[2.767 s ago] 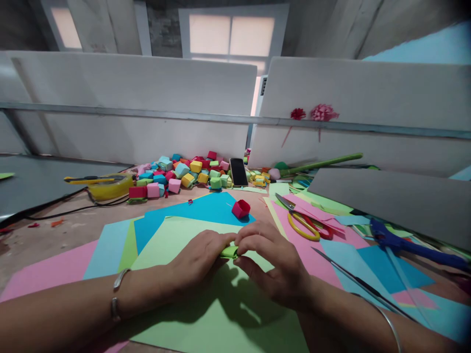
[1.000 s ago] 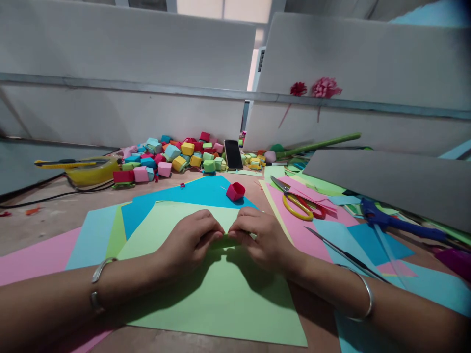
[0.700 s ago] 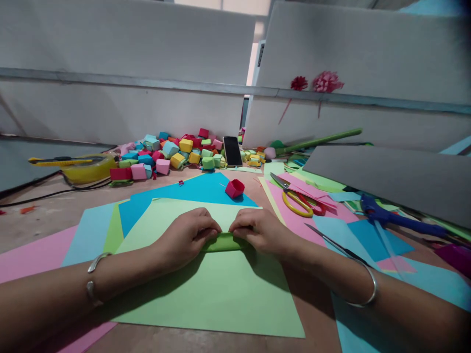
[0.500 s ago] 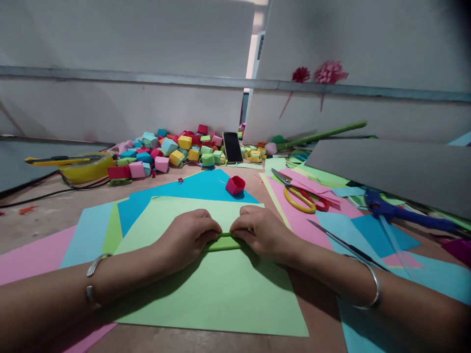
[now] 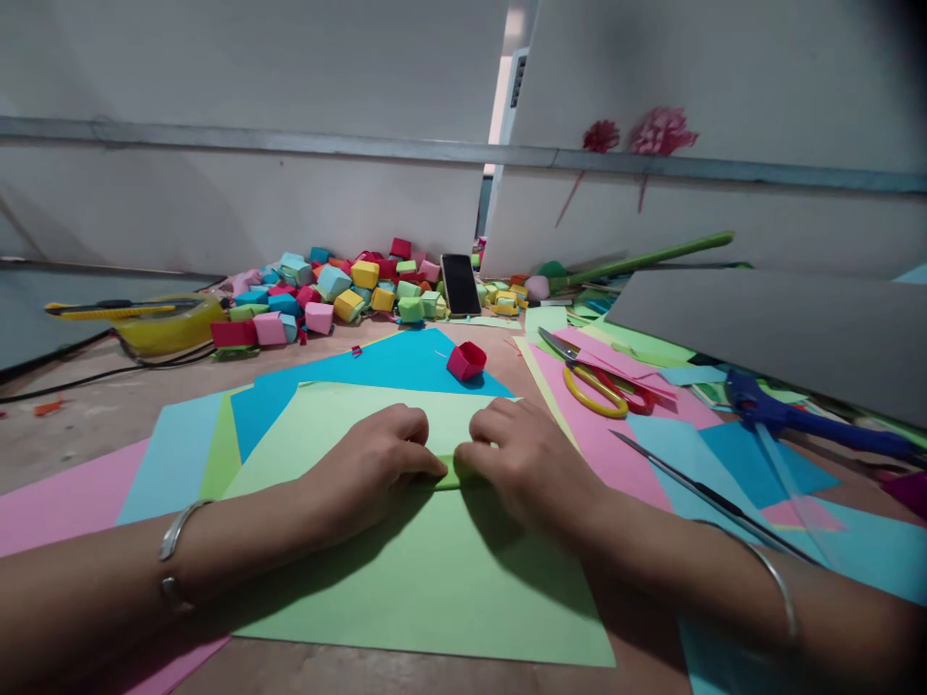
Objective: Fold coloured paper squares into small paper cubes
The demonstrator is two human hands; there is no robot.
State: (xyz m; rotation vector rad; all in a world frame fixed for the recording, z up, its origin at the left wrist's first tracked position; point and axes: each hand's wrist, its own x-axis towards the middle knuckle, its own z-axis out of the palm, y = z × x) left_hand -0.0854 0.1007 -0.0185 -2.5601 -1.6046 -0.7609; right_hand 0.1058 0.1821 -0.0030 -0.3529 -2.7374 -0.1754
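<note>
A bright green folded paper strip [image 5: 450,473] lies across a large pale green paper sheet [image 5: 420,579]. My left hand [image 5: 377,454] has its fingers curled, the thumb pressing on the left part of the strip. On the other side, my right hand [image 5: 525,468] is closed with thumb and fingers at the right part of it. Both ends of the strip are hidden under my fingers. Just beyond my hands, a small open red paper box [image 5: 467,360] rests on a blue paper sheet [image 5: 395,362].
Scissors [image 5: 594,381], a thin pointed metal blade [image 5: 695,487] and a blue glue gun [image 5: 803,417] lie to the right. At the back are a pile of small paper boxes [image 5: 348,290] and a phone [image 5: 461,285]. A tape roll [image 5: 170,323] sits at left.
The raised fold along the strip's far edge now lies flatter. My left thumb has moved inward over the strip, and my right hand has turned slightly, its fingers lower on the paper.
</note>
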